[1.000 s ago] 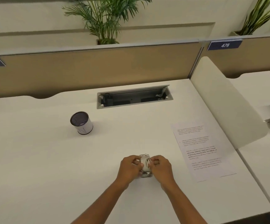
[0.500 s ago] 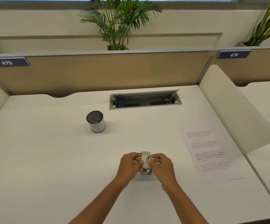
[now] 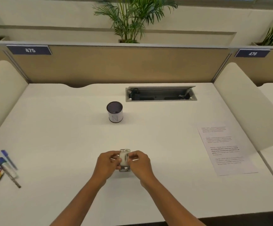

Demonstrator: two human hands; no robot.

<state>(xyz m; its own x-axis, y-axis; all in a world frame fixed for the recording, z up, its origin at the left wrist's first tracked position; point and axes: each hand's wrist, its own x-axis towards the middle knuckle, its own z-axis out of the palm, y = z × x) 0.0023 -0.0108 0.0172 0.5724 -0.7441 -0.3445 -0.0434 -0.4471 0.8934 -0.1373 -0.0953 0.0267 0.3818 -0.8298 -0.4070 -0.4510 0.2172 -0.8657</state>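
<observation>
A small white rocker switch (image 3: 124, 158) on a metal mounting bracket sits near the front middle of the white desk (image 3: 67, 144). My left hand (image 3: 107, 163) grips its left side with curled fingers. My right hand (image 3: 140, 164) pinches its right side. Metal tabs show above and below my fingers; most of the switch's sides are hidden by both hands.
A white pen cup (image 3: 115, 112) with a dark rim stands behind the hands. Several pens and markers (image 3: 2, 167) lie at the left edge. A printed sheet (image 3: 225, 149) lies right. An open cable tray (image 3: 161, 94) is at the back, white dividers on both sides.
Both hands stay on the switch in the same grip. The camera has swung left and up, bringing the pens and the 475 label into view.
</observation>
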